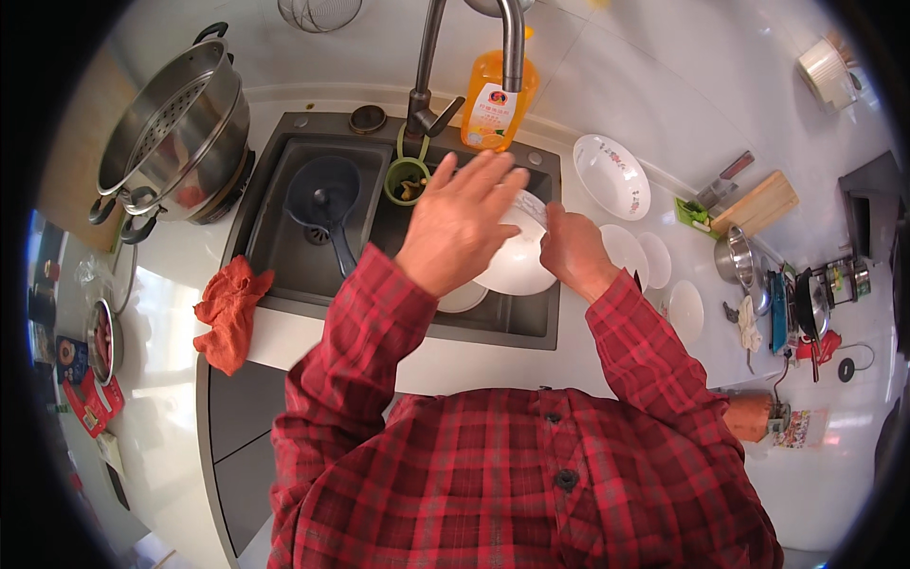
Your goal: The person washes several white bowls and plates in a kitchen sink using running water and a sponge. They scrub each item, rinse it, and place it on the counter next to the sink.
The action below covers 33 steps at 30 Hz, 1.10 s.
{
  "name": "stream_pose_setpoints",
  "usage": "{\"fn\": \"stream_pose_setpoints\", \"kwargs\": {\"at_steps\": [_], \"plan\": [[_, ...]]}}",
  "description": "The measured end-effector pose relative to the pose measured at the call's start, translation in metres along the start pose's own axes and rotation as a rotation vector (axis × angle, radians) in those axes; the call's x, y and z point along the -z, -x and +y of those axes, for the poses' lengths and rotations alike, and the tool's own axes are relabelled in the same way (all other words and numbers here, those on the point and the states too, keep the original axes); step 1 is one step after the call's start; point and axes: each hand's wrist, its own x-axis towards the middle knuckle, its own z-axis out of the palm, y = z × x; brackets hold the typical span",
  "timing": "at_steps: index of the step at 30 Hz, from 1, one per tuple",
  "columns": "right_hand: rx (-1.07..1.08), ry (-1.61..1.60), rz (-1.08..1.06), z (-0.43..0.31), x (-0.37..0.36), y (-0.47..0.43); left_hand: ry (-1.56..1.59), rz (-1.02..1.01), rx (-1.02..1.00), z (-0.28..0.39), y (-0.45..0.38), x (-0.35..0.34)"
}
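Note:
Over the right basin of the dark double sink (pixel 441 331), a white bowl (pixel 522 259) is held by its right rim in my right hand (pixel 576 249). My left hand (pixel 462 224) is spread across the bowl's left side, fingers apart and slightly blurred; whether it touches the bowl I cannot tell. Beneath the bowl, part of a white dish (pixel 462 296) shows in the basin. A green strainer cup (pixel 407 181) with food scraps hangs below the faucet (pixel 421 117). In the left basin lies a dark blue plastic ladle (pixel 321 195).
Behind the sink stands an orange dish soap bottle (pixel 490 103). A floral oval dish (pixel 611 176) and several white dishes (pixel 622 252) sit on the right counter. An orange cloth (pixel 233 313) drapes over the left front edge, near a steel steamer pot (pixel 174 135).

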Motion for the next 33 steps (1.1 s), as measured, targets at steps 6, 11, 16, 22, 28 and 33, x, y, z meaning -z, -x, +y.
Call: {"fn": "stream_pose_setpoints", "kwargs": {"at_steps": [6,11,16,22,28,33], "plan": [[0.133,0.006,0.111,-0.021,0.031,0.007,-0.173,-0.208,0.011,-0.021,-0.019,-0.024],[0.210,-0.036,0.276,-0.014,0.038,0.021,0.107,0.079,0.209,-0.032,-0.003,-0.020],[0.163,-0.238,0.459,-0.009,0.038,0.031,0.776,0.097,0.902,-0.040,0.040,-0.051],[0.146,-0.384,0.540,-0.017,0.031,0.032,1.615,0.173,1.374,0.022,0.053,-0.070],[-0.001,-0.634,0.567,-0.017,0.018,0.035,2.076,-0.062,1.359,0.061,0.046,-0.087],[-0.099,-0.713,0.540,0.003,0.017,0.023,1.887,-0.338,1.176,0.055,0.066,-0.085]]}}
